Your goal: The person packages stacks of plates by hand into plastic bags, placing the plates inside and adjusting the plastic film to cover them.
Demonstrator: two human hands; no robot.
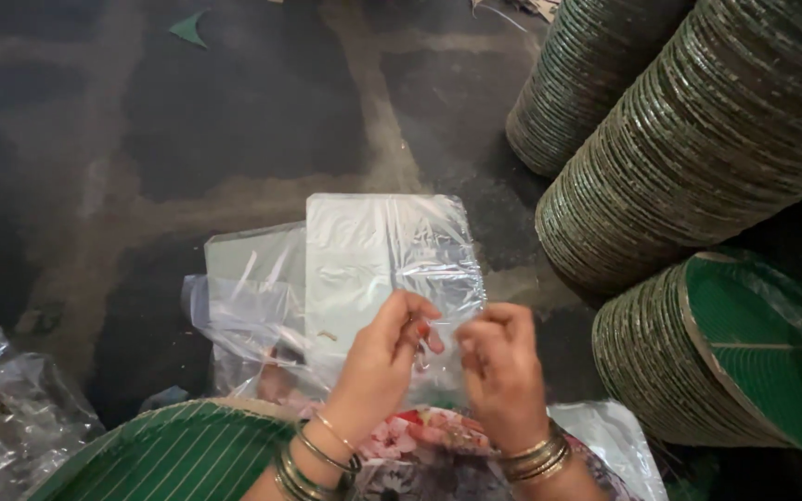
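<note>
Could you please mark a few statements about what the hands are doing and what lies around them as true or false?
1. Both hands pinch the edge of a clear plastic bag. True: the left hand and the right hand grip it side by side.
2. The stacks of green plates lie to the person's left. False: they lie on the right.
3. A green striped plate sits below the left hand. True.
4. Both wrists are bare. False: each wears bangles.
5. The bag is held over a white tablecloth. False: a dark floor lies beneath.
</note>
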